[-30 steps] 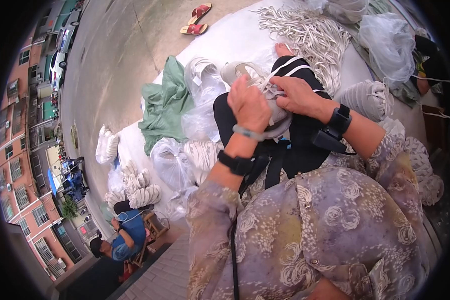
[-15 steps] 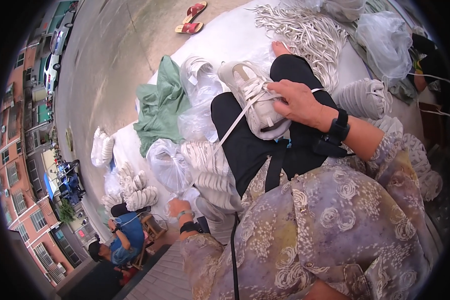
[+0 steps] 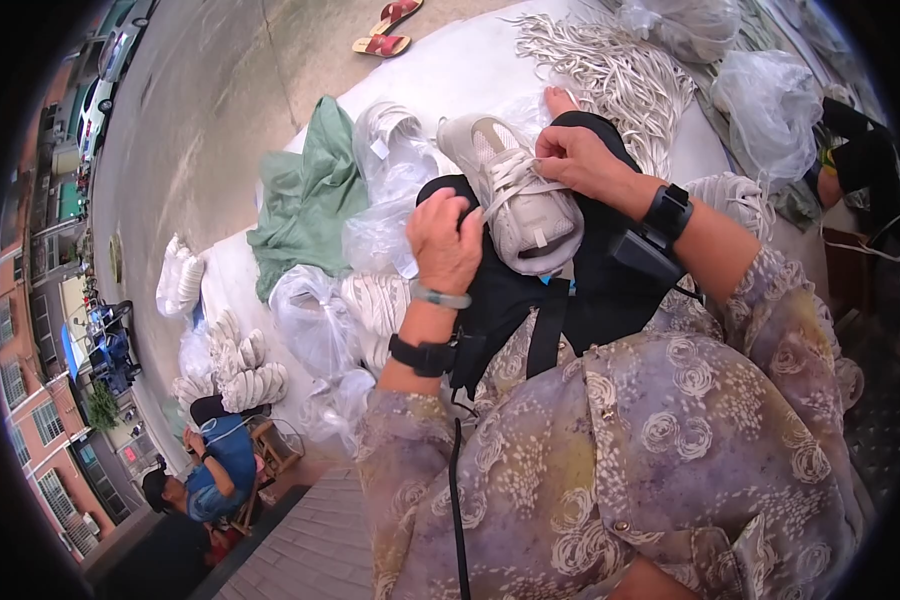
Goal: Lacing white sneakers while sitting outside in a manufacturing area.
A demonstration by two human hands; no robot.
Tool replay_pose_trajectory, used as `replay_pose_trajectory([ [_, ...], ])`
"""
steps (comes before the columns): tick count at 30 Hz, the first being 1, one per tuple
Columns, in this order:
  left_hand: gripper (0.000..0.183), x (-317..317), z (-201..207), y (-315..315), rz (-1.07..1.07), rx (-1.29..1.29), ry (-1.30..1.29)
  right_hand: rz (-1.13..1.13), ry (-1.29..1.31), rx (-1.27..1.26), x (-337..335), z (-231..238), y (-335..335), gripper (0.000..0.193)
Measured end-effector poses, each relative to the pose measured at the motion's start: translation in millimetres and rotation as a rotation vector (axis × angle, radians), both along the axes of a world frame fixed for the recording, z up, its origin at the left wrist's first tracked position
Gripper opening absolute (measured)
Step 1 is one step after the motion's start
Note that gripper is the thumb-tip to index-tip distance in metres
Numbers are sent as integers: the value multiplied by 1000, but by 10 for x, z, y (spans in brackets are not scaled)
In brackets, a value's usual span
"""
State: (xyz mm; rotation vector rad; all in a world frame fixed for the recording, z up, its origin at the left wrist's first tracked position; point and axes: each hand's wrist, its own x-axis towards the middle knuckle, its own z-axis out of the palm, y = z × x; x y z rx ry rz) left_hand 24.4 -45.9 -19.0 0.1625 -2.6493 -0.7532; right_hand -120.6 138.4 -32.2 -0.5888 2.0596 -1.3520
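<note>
Pale sneaker point(image 3: 530, 225) rests on the wearer's lap, against black trousers point(image 3: 615, 285), between the two hands. Long axis runs slantwise: toe away and to the left, heel opening toward the body. Shoelace point(image 3: 513, 178) crosses the upper, just left of the right hand's fingertips. Right hand point(image 3: 585, 165) is nearer the lacing; thumb and fingers appear pinched on lace. Left hand point(image 3: 445, 240) sits beside the shoe's left edge, fingers curled; whether they grip lace, cannot tell. Past the toe, white sheet point(image 3: 450, 65) lies bare. Left side is tighter: clear plastic bag point(image 3: 315, 315), green cloth point(image 3: 310, 195). Loose lace pile point(image 3: 630, 95) spreads beyond the right hand.
</note>
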Motion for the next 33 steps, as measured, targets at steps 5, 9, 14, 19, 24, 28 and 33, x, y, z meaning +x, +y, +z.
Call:
replay_pose_trajectory([
  [5,13,-98,26,190,-32,59,-138,177,-141,-162,-35,92,61,8],
  [9,14,-95,20,212,-35,107,-132,362,-80,-57,-139,248,99,7],
  [14,13,-104,33,199,-40,204,-127,523,-109,-37,-237,316,60,11],
  [19,12,-154,115,239,-14,188,-148,305,328,-70,-115,235,-26,8],
  [24,11,-174,267,351,-24,175,-210,8,952,177,48,92,-45,7],
  [28,15,-160,323,391,-51,213,-235,38,1048,166,121,5,-29,9],
  [33,18,-79,392,242,-58,395,-458,26,656,19,228,21,49,10],
])
